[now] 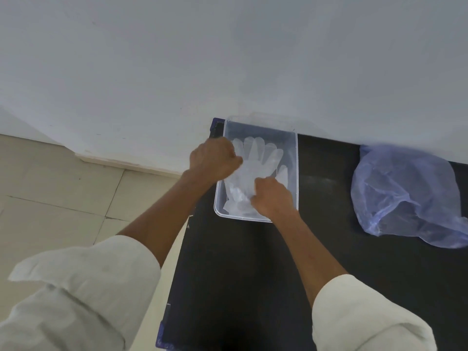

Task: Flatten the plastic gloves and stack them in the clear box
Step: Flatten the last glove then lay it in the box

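Clear box [295,160] at far left corner of black desk [253,274], against the wall [228,59]. Plastic gloves [255,158] flat inside, fingers toward the wall. Left hand [215,158] over the box's left wall, fingers curled on a glove's edge. Right hand [273,198] at near end, fingers curled, pinching a glove cuff. Bluish plastic bag [405,193] crumpled by far right edge, well apart. Cream sleeves [83,292] rolled up.
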